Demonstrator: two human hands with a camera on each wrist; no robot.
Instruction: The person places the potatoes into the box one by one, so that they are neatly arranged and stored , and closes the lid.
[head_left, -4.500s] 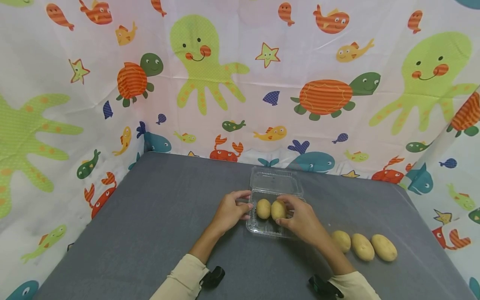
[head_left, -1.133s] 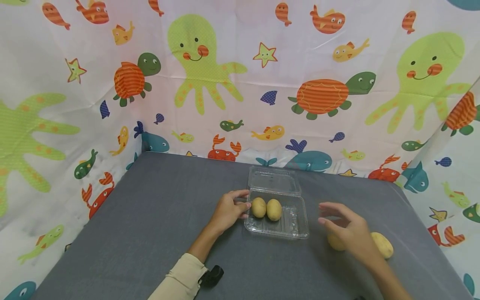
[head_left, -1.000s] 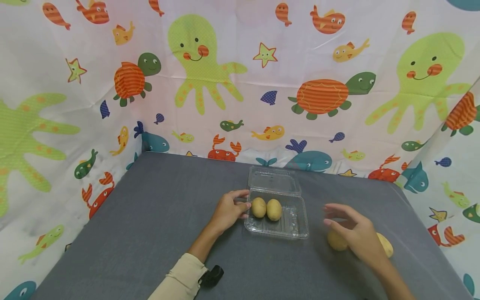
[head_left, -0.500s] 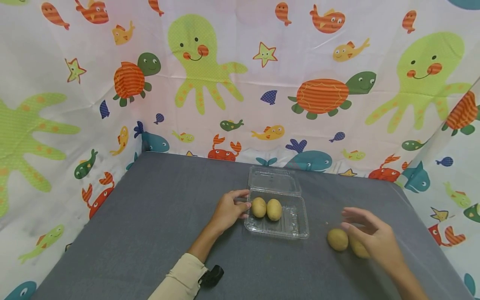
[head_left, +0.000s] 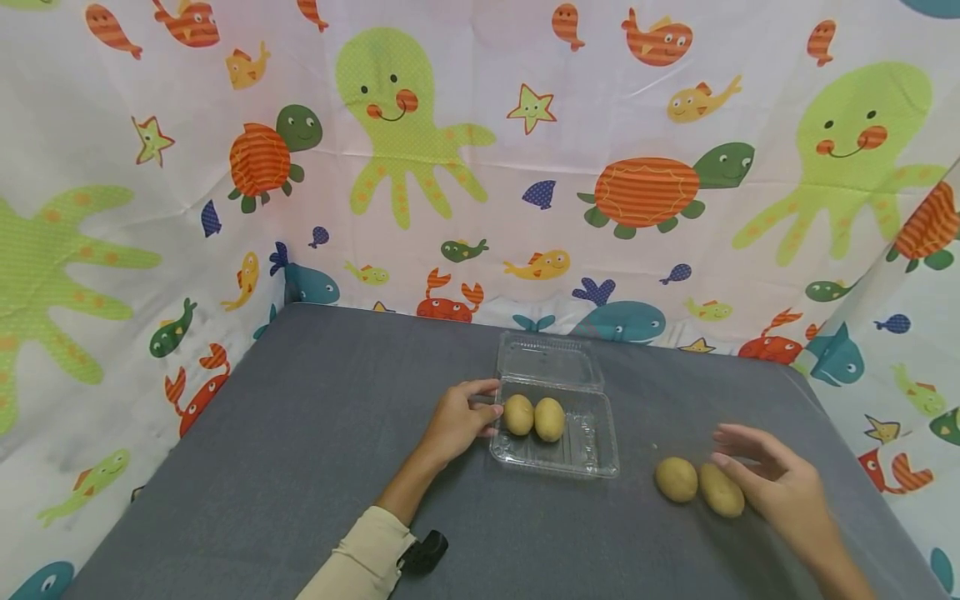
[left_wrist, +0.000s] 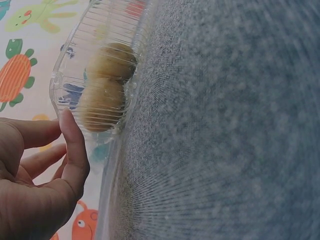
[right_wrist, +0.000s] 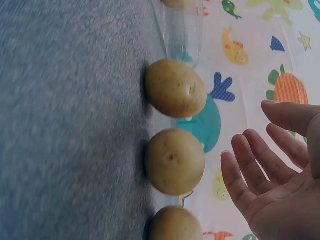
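Note:
A clear plastic clamshell container (head_left: 592, 442) lies with its lid (head_left: 550, 360) folded back. Inside, side by side in its left part, are two potatoes (head_left: 518, 415). My left hand (head_left: 456, 423) holds the container's left rim, thumb and fingertips right at the edge (left_wrist: 54, 87). To the right of the container, a round potato (head_left: 677, 479) and an oval potato (head_left: 722, 492) rest on the cloth. My right hand (head_left: 776, 479) hovers at their right, fingers spread and holding nothing. A third loose potato (right_wrist: 176, 225) shows in the right wrist view; the hand hides it in the head view.
Grey cloth (head_left: 300, 467) covers the table. A white curtain (head_left: 480, 150) printed with sea animals stands along the back and both sides. A black wrist device (head_left: 425, 552) sits at the left sleeve (head_left: 360, 554).
Earlier my right hand gripped the second potato inside the container. It has let go and moved right, past the loose potatoes, uncovering two of them. My left hand has stayed at the rim.

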